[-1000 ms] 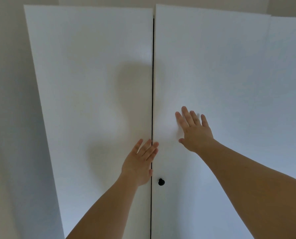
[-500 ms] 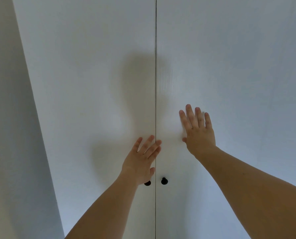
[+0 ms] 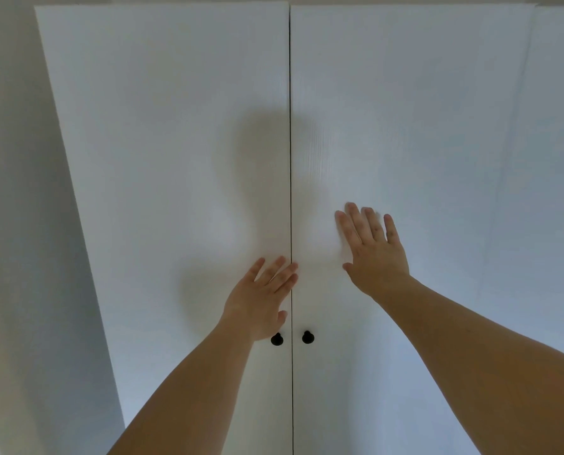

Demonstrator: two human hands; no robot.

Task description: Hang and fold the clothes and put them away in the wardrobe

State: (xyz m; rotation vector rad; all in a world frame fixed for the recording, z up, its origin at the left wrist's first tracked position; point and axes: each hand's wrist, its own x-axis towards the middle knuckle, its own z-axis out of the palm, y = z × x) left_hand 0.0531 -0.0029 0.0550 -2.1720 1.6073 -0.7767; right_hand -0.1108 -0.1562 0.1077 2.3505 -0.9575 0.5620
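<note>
Pressing flat, fingers straight, left hand [image 3: 261, 295] and right hand [image 3: 374, 249] hold nothing against smooth white wardrobe doors [image 3: 438, 142].

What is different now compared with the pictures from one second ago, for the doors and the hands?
The left door closed the last bit; its edge now lines up with the right door, and the left knob shows beside the right knob. Nothing was gripped or released. Left hand and right hand stay flat on the doors.
</note>
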